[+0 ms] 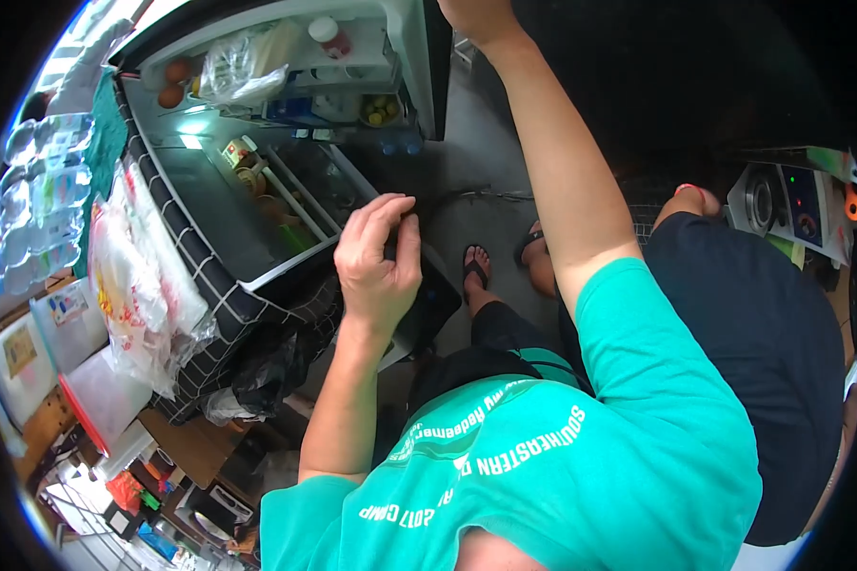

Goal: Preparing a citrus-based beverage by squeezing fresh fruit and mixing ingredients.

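An open refrigerator stands in front of me to the left, its light on. My left hand hovers before the lower compartment, fingers loosely curled and nothing visible in it. Below the light, a glass-like shelf lies over a crisper drawer with produce and a small carton. The open door carries clear plastic bags, a white-capped jar and a bowl of green-yellow fruit. My right hand reaches up near the door's outer edge; its fingers are cut off by the frame.
White cord netting covers the refrigerator's side, with plastic bags against it. Packed water bottles and plastic containers stand at left. Another person in dark clothes is close at my right, beside an appliance with lit indicators.
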Action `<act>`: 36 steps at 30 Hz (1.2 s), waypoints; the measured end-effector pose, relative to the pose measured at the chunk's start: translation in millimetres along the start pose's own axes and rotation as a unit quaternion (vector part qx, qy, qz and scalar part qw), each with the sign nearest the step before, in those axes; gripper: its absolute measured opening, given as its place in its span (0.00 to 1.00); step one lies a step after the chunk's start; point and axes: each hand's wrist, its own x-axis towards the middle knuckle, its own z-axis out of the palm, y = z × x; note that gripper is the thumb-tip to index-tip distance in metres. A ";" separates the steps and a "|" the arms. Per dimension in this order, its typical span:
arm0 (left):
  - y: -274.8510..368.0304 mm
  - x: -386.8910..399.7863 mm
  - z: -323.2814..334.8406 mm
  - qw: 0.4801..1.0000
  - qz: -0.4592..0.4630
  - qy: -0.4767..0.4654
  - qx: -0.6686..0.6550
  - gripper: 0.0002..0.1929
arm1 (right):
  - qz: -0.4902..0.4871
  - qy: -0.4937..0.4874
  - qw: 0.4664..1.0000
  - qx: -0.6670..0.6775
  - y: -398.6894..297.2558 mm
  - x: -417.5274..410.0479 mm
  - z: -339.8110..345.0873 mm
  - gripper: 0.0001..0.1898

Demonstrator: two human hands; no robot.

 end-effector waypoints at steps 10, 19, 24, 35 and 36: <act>49.8 -36.5 -101.9 0.978 0.187 0.003 0.096 0.09 | 0.496 0.191 0.847 0.021 117.0 -209.6 23.5 0.14; 14.5 -161.1 -104.8 0.992 -0.011 -0.040 0.121 0.16 | 0.404 -0.415 0.808 0.105 93.2 -379.2 295.3 0.22; 10.5 -204.1 -110.5 0.979 -0.123 -0.028 0.159 0.11 | 0.388 -0.539 0.746 0.057 118.3 -401.4 352.9 0.29; 11.6 -151.8 -121.6 0.998 0.020 -0.018 0.063 0.16 | 0.357 -0.489 0.782 0.144 144.7 -372.2 316.3 0.25; 21.1 -127.1 -128.2 0.996 0.056 -0.029 0.064 0.16 | 0.349 -0.494 0.783 0.145 132.3 -365.7 311.8 0.25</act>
